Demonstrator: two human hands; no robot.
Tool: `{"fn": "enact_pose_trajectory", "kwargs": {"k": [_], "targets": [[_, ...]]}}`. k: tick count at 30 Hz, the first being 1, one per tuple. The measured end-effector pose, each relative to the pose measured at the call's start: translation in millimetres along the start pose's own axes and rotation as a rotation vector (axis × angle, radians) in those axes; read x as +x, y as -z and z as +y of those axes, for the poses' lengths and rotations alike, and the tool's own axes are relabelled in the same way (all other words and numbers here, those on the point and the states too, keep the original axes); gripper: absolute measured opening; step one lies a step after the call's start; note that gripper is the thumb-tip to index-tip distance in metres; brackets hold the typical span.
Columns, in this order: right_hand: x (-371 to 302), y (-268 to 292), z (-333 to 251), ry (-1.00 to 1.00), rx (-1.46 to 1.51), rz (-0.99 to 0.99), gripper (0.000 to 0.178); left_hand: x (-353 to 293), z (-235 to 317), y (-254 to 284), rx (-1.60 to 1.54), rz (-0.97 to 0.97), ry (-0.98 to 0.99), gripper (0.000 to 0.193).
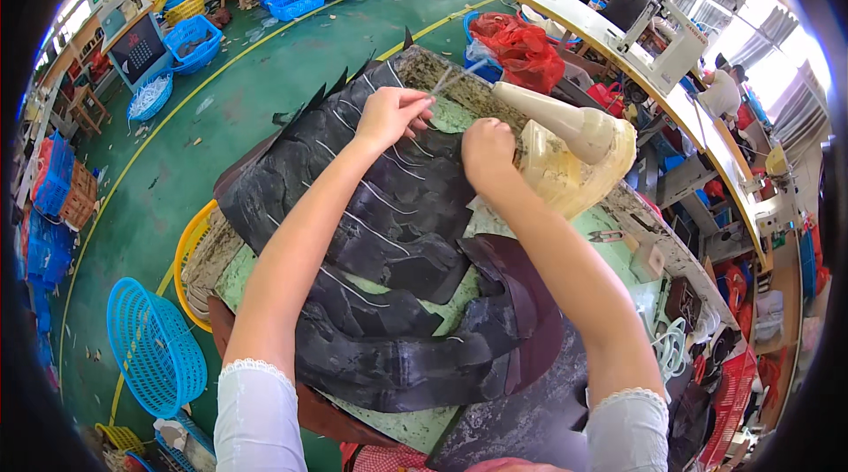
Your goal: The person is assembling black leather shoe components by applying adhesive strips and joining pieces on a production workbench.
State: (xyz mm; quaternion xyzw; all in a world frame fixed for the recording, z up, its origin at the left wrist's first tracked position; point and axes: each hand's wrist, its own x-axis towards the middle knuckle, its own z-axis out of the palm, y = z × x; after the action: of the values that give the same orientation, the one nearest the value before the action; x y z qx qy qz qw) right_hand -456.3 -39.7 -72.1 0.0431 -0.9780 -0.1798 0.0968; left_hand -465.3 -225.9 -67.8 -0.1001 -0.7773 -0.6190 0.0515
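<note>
Head view: pinching thin strip [444, 80] in left hand [391, 117] over black pieces [402, 264] overlapping on bench [649, 223], with long axes crosswise, right ends nearer; curling right hand [488, 152] beside them, can't tell whether holding anything. Seeing red bags [521, 48] in blue bin [471, 28] beyond bench, white scraps [147, 96] in blue basket [162, 107] farther left, green floor [185, 172] along bench's left edge.
</note>
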Motion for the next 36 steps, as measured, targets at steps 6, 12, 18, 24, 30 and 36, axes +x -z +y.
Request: {"fn": "enact_pose_trajectory", "kwargs": {"k": [6, 12, 18, 24, 30, 36], "targets": [[44.0, -56.3, 3.9, -0.165, 0.084, 0.072, 0.026, -1.1, -3.7, 8.8, -0.189, -0.016, 0.009, 0.032], [32.8, -41.9, 21.8, 0.111, 0.189, 0.492, 0.018, 4.7, -8.7, 5.8, -0.270, 0.009, 0.013, 0.039], [-112.6, 44.6, 3.4, 0.622, 1.008, 0.594, 0.023, -1.9, -19.5, 24.3, -0.317, 0.053, 0.055, 0.037], [-266.6, 63.5, 80.2, 0.236, 1.262, 0.347, 0.014, -35.1, 54.5, 10.9, -0.317, 0.167, -0.276, 0.035], [-335.9, 104.9, 167.5, -0.513, 1.758, 0.163, 0.018, -199.4, 172.1, -96.3, -0.482, -0.514, 0.072, 0.030], [-388.9, 115.9, 179.5, -0.483, 1.823, 0.271, 0.029, -277.6, 187.9, -194.0, -0.618, -0.899, 0.136, 0.031]]}}
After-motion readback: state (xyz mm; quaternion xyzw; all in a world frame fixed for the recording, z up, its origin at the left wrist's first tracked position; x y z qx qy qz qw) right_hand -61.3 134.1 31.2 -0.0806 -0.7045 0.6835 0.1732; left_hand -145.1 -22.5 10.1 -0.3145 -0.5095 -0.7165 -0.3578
